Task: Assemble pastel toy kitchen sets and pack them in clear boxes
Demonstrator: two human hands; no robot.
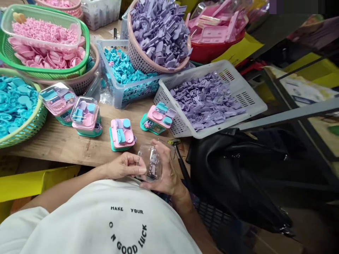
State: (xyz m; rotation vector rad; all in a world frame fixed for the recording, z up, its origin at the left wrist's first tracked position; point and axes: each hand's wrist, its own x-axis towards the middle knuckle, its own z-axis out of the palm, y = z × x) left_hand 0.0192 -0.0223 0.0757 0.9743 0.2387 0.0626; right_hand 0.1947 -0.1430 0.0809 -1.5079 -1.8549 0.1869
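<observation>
Close to the white shirt (92, 218), the left hand (124, 165) and right hand (165, 171) hold a clear box (151, 158) at the counter (66, 144) edge. Left fingers (140, 170) pinch its side; right fingers (159, 147) curl around it, tips hidden. Purple bits (155, 170) inside look blurry. Farther back, a black bag (238, 169) hides the counter's right end.

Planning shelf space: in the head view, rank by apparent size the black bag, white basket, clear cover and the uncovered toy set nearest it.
1. black bag
2. white basket
3. toy set and clear cover look about alike; the cover is nearer the camera, so I leave them unranked.
</observation>
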